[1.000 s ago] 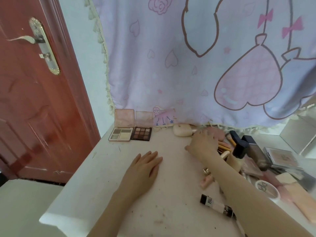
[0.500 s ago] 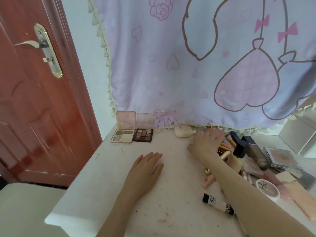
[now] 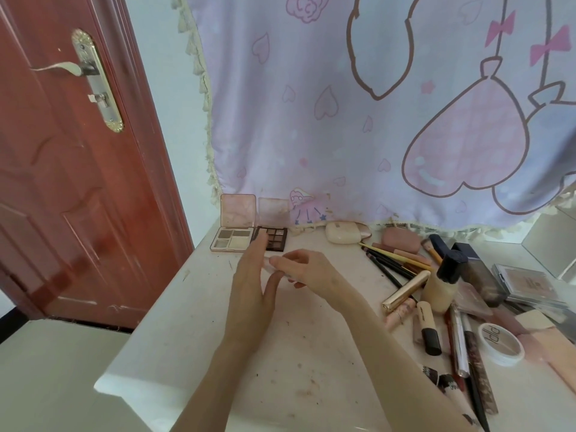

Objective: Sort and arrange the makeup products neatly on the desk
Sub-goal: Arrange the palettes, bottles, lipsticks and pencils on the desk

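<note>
My right hand (image 3: 307, 269) is over the middle of the white desk (image 3: 202, 338), its fingers curled round a small pale item (image 3: 291, 279) that is mostly hidden. My left hand (image 3: 252, 275) is raised just to its left with straight fingers, its thumb close to the item. Two open eyeshadow palettes, a pink one (image 3: 232, 240) and a dark one (image 3: 274, 241), stand side by side at the back left. On the right lies a jumble: pencils and brushes (image 3: 391, 260), a gold tube (image 3: 405, 289), a foundation bottle (image 3: 442, 283), a black-capped concealer (image 3: 428, 325).
A cream case (image 3: 343, 233) and a pink case (image 3: 400, 240) lie at the back by the hanging curtain (image 3: 343, 120). Silver compacts (image 3: 526, 282), a dark box (image 3: 477, 269) and a round white jar (image 3: 501, 341) crowd the right edge. A red door (image 3: 78, 182) stands left of the desk.
My right hand left the pile at the back right and came to the middle with a small item. My left hand lifted off the desk and rose beside it.
</note>
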Demonstrator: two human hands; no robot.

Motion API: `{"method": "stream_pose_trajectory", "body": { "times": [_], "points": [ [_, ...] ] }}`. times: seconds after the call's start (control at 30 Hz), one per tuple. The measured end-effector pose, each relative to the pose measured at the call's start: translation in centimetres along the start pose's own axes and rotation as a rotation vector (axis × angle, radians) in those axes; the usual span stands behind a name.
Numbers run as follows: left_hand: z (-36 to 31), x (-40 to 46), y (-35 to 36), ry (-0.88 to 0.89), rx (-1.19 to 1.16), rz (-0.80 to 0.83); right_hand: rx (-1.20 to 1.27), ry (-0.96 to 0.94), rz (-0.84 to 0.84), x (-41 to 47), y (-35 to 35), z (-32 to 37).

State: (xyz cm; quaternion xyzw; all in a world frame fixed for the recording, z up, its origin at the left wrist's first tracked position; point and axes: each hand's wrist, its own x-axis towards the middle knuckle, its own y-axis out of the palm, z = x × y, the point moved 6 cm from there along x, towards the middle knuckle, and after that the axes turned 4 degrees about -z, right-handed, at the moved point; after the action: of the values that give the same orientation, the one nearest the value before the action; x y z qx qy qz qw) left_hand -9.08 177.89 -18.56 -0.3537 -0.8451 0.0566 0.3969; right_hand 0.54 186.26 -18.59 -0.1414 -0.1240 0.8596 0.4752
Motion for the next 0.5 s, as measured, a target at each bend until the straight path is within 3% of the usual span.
{"method": "stream_pose_trajectory", "body": {
  "times": [0.13,0.23,0.33,0.5],
  "points": [
    [-0.6,-0.4,-0.3,0.071,0.037,-0.03,0.143,-0.061,-0.017,-0.5,0.7,-0.2],
    [-0.2,-0.4,-0.9,-0.044,0.018,-0.053,0.392,-0.077,-0.097,-1.0,1.0,-0.9],
    [0.4,-0.4,-1.4,-0.194,-0.055,-0.097,0.492,-0.073,-0.147,-1.0,1.7,-2.1],
    [-0.2,-0.4,-0.5,-0.217,-0.163,0.039,0.69,-0.043,-0.183,-0.6,1.4,-3.1]
  ]
}}
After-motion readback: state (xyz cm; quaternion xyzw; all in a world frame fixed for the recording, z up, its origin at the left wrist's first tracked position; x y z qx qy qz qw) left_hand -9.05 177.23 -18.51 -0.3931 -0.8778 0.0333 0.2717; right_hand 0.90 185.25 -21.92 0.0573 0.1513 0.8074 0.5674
